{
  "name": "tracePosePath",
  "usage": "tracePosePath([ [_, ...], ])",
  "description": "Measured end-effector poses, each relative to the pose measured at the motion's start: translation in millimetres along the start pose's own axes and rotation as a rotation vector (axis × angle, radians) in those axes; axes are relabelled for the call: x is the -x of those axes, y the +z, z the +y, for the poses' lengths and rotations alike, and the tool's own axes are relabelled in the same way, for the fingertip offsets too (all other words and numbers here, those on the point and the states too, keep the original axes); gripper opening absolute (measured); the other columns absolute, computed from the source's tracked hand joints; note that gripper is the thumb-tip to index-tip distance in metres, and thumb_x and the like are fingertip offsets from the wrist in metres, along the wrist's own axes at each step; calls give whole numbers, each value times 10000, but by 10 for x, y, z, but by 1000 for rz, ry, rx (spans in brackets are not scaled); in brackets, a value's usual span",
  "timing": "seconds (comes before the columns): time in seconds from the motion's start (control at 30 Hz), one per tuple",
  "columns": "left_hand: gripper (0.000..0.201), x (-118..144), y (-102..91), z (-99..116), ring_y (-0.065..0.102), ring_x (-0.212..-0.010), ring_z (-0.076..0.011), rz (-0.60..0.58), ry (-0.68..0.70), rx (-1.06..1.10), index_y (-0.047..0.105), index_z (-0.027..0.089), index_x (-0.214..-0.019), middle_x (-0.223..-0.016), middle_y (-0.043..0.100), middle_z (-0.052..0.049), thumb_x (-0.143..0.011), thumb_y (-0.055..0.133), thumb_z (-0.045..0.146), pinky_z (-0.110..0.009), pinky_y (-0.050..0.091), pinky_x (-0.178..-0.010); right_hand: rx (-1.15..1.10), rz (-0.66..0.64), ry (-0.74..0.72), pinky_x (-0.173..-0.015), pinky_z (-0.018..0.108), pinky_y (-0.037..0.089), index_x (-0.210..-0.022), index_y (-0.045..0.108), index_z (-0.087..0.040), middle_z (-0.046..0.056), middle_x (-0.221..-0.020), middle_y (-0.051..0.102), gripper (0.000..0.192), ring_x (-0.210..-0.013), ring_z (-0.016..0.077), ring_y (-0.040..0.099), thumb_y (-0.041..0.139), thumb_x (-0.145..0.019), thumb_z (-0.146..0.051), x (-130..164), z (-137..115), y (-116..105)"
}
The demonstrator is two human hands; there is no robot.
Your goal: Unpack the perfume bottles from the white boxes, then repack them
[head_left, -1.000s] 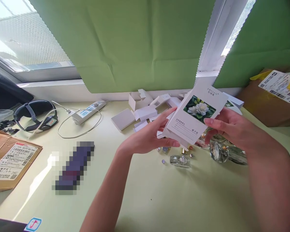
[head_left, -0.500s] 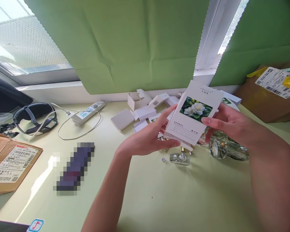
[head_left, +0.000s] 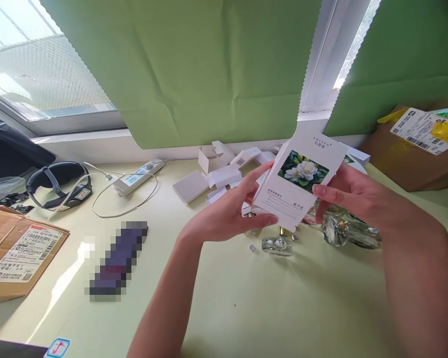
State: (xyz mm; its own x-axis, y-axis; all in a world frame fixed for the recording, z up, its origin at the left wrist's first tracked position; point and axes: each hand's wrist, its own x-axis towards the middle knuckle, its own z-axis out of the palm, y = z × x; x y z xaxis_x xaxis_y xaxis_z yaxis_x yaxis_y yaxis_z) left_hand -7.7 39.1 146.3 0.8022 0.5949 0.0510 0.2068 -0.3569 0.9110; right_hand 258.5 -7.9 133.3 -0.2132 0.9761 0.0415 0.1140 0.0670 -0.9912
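Left hand (head_left: 227,214) and right hand (head_left: 353,194) both clamp the white flower-print carton (head_left: 296,181), held tilted above the glass bottles (head_left: 336,229) on the worktop (head_left: 246,298).

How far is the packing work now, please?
Done: nothing looks packed. In hand: left hand and right hand hold one flower-printed box above the table. Left: glass bottles lie loose, and white boxes wait open behind.
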Motion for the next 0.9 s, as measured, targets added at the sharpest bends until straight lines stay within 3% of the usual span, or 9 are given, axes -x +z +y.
tracePosePath([
  [0.23, 857, 2, -3, 26, 614, -1050, -230, -6, 37, 6, 112, 404, -1517, -1213, 623, -48, -867, 652, 265, -371, 581, -801, -3, -18, -2, -515, 337, 650, -1236, 530, -391, 0, -1089, 677, 424, -663, 162, 661, 682, -845, -325, 29, -18, -11],
  [0.47, 855, 7, 0, 28, 599, -1093, -245, -15, 94, 29, 115, 404, -1519, -1236, 618, -49, -866, 657, 296, -421, 567, -860, -35, -53, -8, -519, 350, 647, -1247, 519, -409, 2, -1112, 672, 430, -717, 187, 672, 661, -863, -278, 42, -4, -29],
  [0.9, 868, 18, -22, 48, 563, -1171, -266, -26, 82, -9, 94, 420, -1522, -1279, 601, -45, -869, 662, 343, -420, 567, -863, -39, -72, -24, -517, 352, 639, -1222, 527, -407, -6, -1105, 671, 384, -634, 157, 657, 645, -878, -282, 31, 8, -35],
])
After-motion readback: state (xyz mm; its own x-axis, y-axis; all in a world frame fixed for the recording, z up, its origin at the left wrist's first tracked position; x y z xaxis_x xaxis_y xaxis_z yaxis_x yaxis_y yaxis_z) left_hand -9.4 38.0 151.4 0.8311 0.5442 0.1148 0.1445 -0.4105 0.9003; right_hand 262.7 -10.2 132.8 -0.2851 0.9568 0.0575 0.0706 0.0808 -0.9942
